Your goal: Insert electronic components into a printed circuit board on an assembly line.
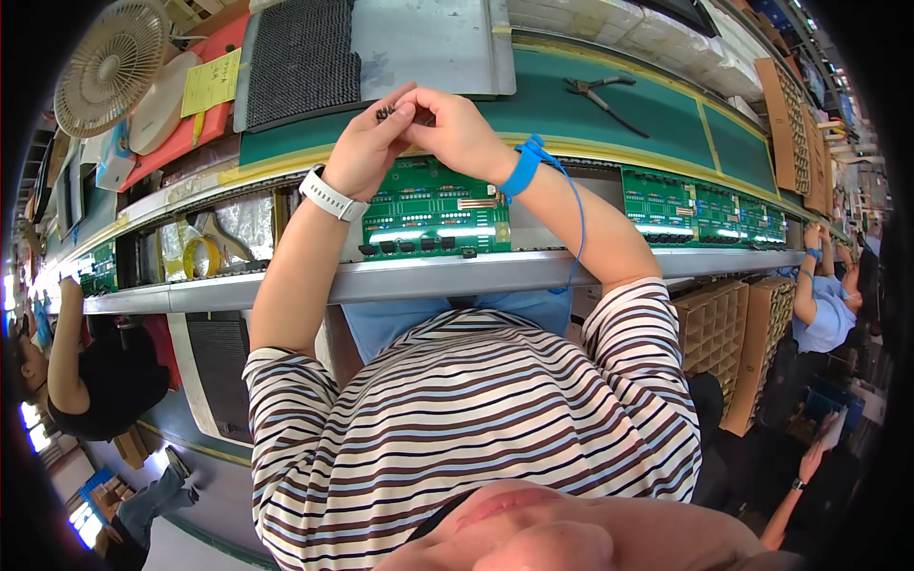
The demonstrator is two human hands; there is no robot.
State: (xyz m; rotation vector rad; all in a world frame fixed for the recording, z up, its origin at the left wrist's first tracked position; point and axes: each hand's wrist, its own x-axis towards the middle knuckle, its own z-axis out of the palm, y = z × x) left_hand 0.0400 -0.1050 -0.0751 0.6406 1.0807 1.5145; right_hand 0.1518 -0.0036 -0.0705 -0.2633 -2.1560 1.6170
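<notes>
My two hands meet above a green circuit board (428, 214) that lies in the rail. My left hand (365, 147) is closed around a few small dark components (385, 112), whose ends show between the fingers. Pressed against its fingertips, my right hand (455, 128) is closed in a pinch; what it grips, if anything, is hidden. Black parts stand along the board's near edge. Just beyond my hands lies a metal tray (419, 48), its left part covered by rows of small dark components (300, 62).
Pliers (602, 95) lie on the green mat at right. More circuit boards (705, 214) sit in the rail. A yellow tape roll (200, 257) is at left, a fan (112, 67) at far left. From my right wrist runs a blue cord (581, 209). Other people work at both sides.
</notes>
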